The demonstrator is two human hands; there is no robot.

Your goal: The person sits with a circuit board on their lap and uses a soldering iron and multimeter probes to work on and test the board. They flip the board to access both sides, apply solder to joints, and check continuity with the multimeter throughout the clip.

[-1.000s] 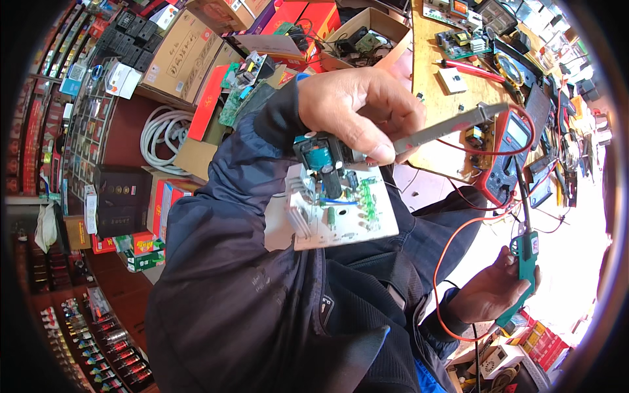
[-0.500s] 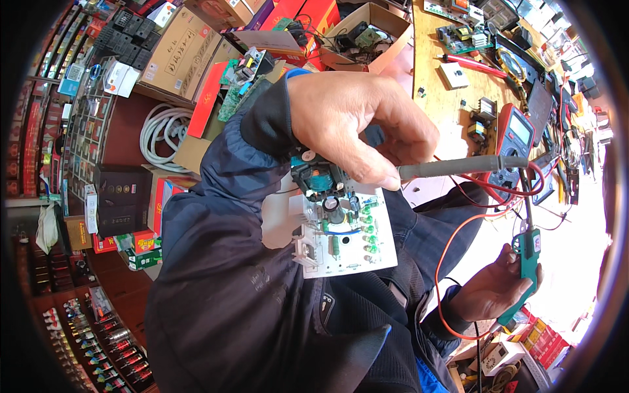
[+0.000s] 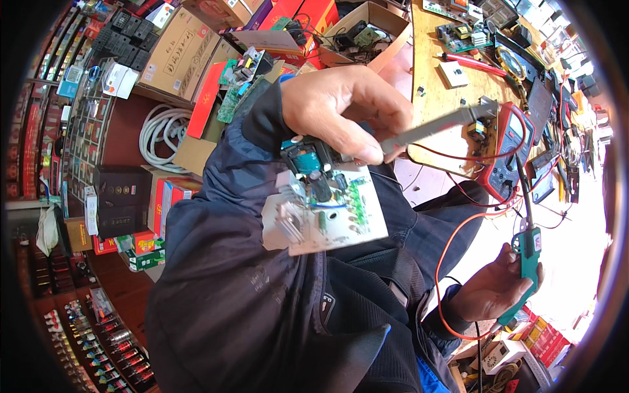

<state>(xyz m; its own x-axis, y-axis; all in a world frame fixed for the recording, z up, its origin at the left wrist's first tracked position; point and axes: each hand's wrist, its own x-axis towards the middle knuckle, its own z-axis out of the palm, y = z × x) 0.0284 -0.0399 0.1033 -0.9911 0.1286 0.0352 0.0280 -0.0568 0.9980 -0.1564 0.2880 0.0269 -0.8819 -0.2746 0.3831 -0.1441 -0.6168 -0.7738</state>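
Observation:
Near the centre, my left hand (image 3: pixel 341 111) is closed on a white circuit board (image 3: pixel 350 229) carrying a teal-wound transformer (image 3: pixel 306 162), capacitors, metal heat sinks and green components. The same hand also grips a long grey rod-shaped probe (image 3: pixel 432 130) that slants up to the right, with red wire near it; where it touches the board is hidden. At lower right, my right hand (image 3: pixel 491 291) is wrapped round a green trigger-handled tool (image 3: pixel 529 252), like a soldering gun, its thin end pointing up. An orange lead loops beside that hand.
A wooden bench (image 3: pixel 438 98) at upper right holds a red multimeter (image 3: pixel 499 177), boards and scattered tools. Cardboard boxes (image 3: pixel 177 62), a box of electronic parts (image 3: pixel 363 36) and coiled white cable (image 3: pixel 160 137) lie upper left and top. Shelves (image 3: pixel 98 334) line the left.
The board and my left hand dipped, then moved back up and leftward, and the grey probe now tilts upward again. My right hand and green tool have barely moved.

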